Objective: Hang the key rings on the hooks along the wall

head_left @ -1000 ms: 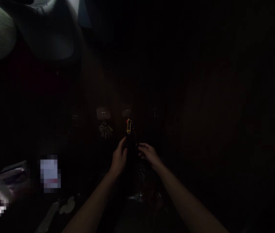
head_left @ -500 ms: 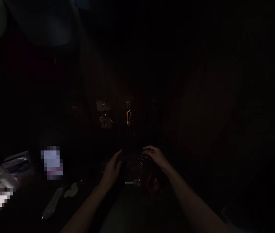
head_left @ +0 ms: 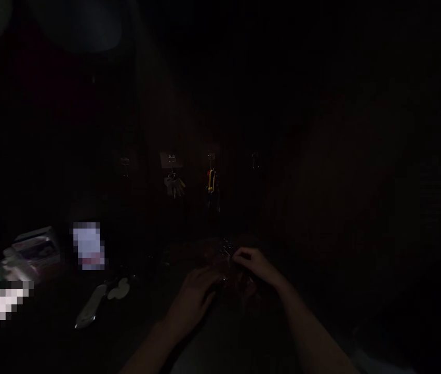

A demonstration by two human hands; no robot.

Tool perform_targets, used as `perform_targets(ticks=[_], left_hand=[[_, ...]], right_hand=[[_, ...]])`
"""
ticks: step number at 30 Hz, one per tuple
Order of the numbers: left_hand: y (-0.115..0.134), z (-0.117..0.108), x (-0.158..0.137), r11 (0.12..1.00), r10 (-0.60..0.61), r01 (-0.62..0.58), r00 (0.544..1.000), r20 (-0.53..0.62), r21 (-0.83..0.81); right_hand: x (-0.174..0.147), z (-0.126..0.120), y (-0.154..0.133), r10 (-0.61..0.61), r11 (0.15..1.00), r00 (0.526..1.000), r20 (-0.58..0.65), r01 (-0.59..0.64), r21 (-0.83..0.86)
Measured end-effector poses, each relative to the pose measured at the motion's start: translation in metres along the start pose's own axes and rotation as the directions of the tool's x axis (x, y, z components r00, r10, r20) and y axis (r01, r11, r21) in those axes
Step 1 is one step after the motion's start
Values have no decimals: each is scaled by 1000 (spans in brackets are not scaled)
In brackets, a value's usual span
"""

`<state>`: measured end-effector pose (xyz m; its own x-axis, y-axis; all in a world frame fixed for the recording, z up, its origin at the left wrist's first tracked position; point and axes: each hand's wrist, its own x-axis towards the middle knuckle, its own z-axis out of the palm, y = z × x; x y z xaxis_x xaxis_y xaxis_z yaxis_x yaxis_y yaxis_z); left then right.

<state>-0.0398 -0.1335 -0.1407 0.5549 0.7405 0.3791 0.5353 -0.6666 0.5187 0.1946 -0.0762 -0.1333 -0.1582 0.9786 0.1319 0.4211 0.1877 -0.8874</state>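
The scene is very dark. My left hand (head_left: 199, 291) lies palm down with its fingers stretched to the right and the thumb apart. Its fingertips reach reddish, shiny stuff (head_left: 248, 291), perhaps in clear wrapping, whose kind I cannot make out. Across from it, my right hand (head_left: 257, 264) has thumb and forefinger drawn together beside thin glinting metal pieces (head_left: 226, 246). Whatever is between those fingers is too dim to name. Behind the hands, a bunch of keys (head_left: 174, 186) and a yellow-and-black looped strap (head_left: 211, 181) hang from hooks.
Bare hooks hang at left (head_left: 125, 166) and right (head_left: 255, 160). On the left lie a pale long-handled object (head_left: 91, 306), a flat whitish rounded piece (head_left: 119, 289), a blurred-out bright panel (head_left: 88, 246) and a clear plastic package (head_left: 37, 252).
My left hand has moved right and nearer to me, over the dark things. My right hand has come slightly down and its fingers have closed together. The whole view has shifted a little.
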Motion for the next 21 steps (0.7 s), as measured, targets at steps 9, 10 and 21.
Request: perform_targets(ticks=[9, 10, 21], left_hand=[[-7, -11, -8, 987, -49, 44, 998, 27, 154], [-9, -13, -10, 984, -67, 65, 998, 7, 167], [-26, -24, -18, 966, -195, 229, 950, -242, 120]], right_hand=[[5, -10, 29, -10, 996, 989, -145, -2, -87], [5, -12, 29, -5, 994, 986, -164, -14, -112], [1, 11, -5, -240, 853, 963, -123, 148, -501]])
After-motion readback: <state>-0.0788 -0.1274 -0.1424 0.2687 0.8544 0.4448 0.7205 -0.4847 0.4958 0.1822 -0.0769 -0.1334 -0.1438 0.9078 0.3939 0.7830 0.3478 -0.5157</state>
